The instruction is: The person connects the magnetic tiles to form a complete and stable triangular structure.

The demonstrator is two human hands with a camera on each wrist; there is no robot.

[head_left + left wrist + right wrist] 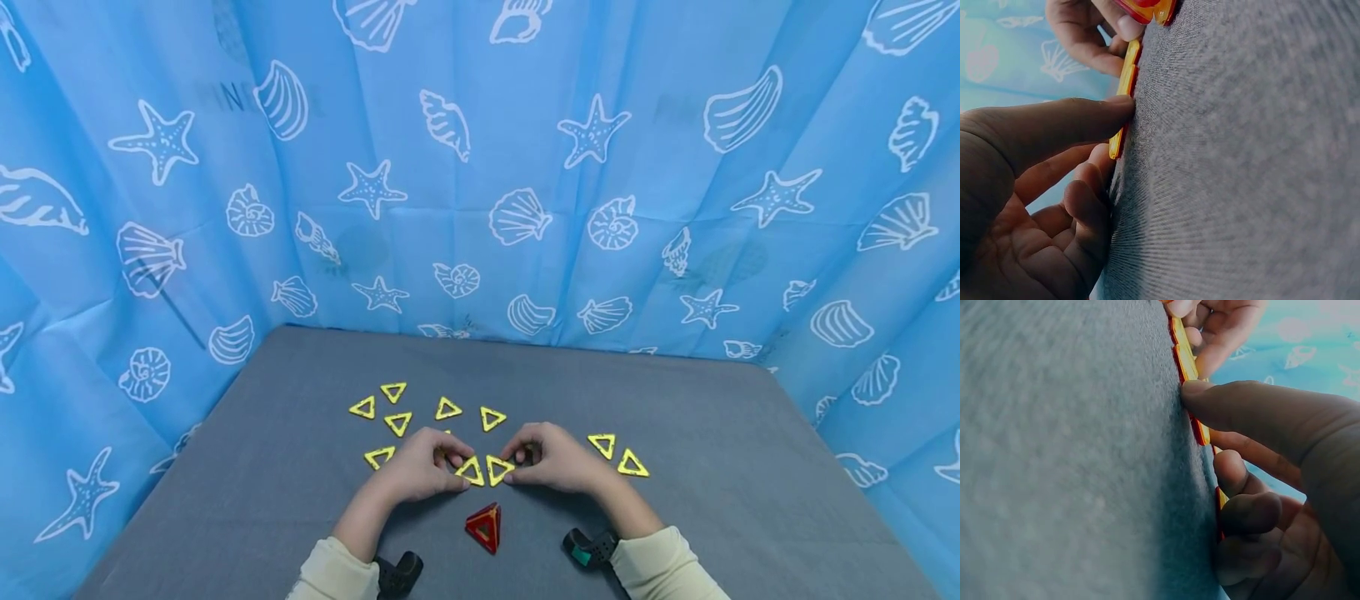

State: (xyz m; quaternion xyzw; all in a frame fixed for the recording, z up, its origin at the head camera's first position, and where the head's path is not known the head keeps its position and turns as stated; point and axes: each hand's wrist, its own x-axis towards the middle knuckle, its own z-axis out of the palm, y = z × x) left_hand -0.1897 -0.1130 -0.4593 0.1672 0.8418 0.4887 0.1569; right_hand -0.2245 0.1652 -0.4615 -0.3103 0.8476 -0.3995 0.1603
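Two yellow triangle frames lie edge to edge on the grey table [675, 467]. My left hand [456, 465] pinches the left triangle [471, 472] between thumb and forefinger. My right hand [513, 463] pinches the right triangle [498, 468] the same way. In the left wrist view my left hand [1113, 134] has its thumb on the rim of that yellow triangle [1127, 75], with the other fingers curled. Seen from the right wrist, my right hand [1205, 428] presses its thumb on the yellow triangle [1200, 432]. A further yellow piece [1220, 499] lies under its curled fingers.
A red pyramid of triangles [483, 527] stands just in front of my hands. Several loose yellow triangles [397, 422] lie behind and left, two more [618, 454] to the right. A blue shell-print curtain [480, 167] walls the table on three sides.
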